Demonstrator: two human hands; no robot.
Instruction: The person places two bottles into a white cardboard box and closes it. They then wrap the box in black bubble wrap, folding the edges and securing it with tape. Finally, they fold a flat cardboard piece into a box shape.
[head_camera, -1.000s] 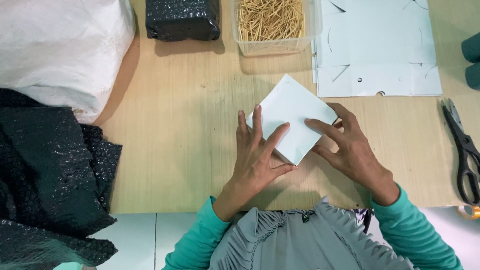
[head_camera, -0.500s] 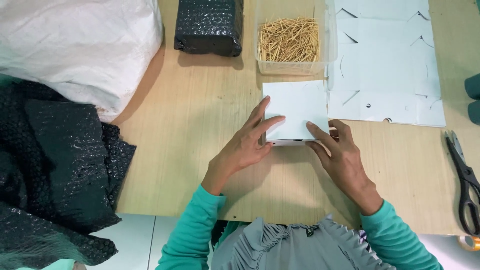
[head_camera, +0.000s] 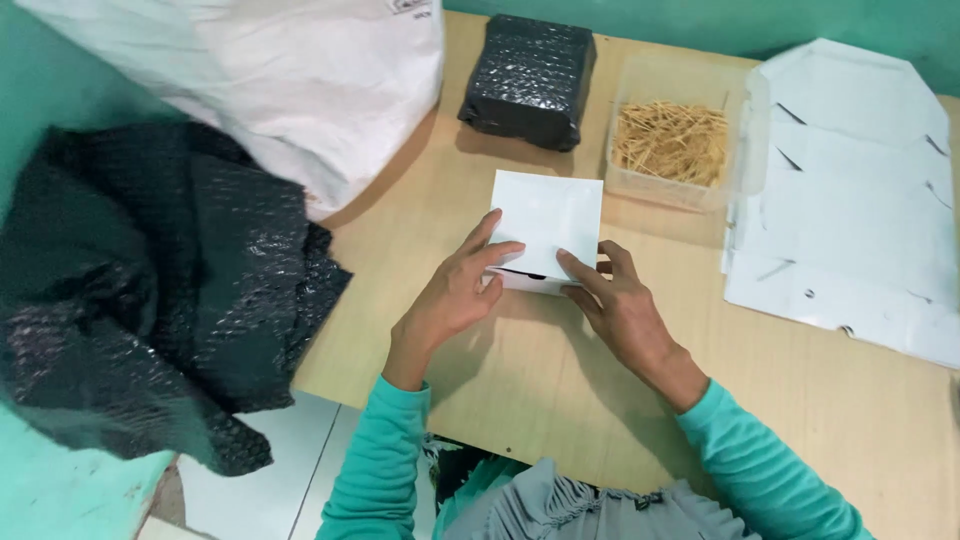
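A small white cardboard box (head_camera: 547, 222) lies on the wooden table (head_camera: 560, 380), its near end slightly open. My left hand (head_camera: 455, 290) grips its near left corner, fingers on top. On the near right corner rests my right hand (head_camera: 615, 305), with the index finger pressing on the box's top and the other fingers at its front edge. Both sleeves are teal.
Behind the box stand a clear tub of wooden sticks (head_camera: 672, 142) and a black bubble-wrapped parcel (head_camera: 528, 80). Flat white box blanks (head_camera: 850, 200) lie stacked at the right. A white sack (head_camera: 270, 80) and black bubble wrap (head_camera: 150, 290) fill the left.
The white box went from a tilted flat piece to a squared box lying straight. Both hands slid to its near end. The camera view shifted left, so the scissors left view.
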